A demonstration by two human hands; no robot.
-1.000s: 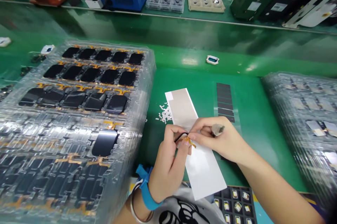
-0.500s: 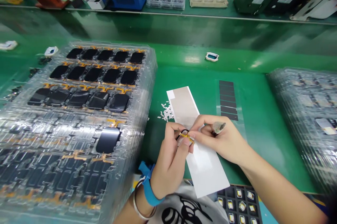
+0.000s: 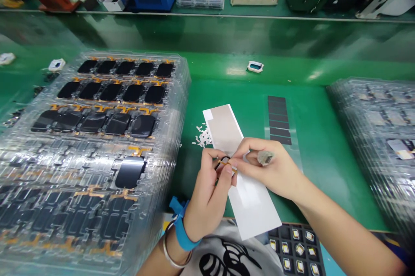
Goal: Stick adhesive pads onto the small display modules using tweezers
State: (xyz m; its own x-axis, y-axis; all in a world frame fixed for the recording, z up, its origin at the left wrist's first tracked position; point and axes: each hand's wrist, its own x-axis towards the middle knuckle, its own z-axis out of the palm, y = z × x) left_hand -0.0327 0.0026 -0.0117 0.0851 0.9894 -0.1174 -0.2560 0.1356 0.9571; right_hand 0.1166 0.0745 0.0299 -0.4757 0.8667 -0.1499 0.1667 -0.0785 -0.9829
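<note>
My left hand (image 3: 212,194) is closed in a pinch on a small display panel (image 3: 223,160) with a dark edge and an orange flex cable. Most of that panel is hidden by fingers. My right hand (image 3: 266,163) touches the cable side with its thumb and index finger. Out of the top of this hand pokes the blunt grey end of a slim tool (image 3: 265,157), its tip hidden. Beneath both hands lies a long white sheet (image 3: 254,209) with a beige upper part, tilted on the green mat.
Stacked clear trays of black display panels (image 3: 112,92) stand left; more stacked trays (image 3: 389,116) stand right. White scraps (image 3: 203,136) lie beside the sheet. A strip of dark rectangles (image 3: 279,120) is behind my right hand. A black compartment tray (image 3: 298,250) sits at the front edge.
The whole view has shifted slightly. Both hands keep hold in nearly the same place over the sheet, with the panel and its cable turned a little.
</note>
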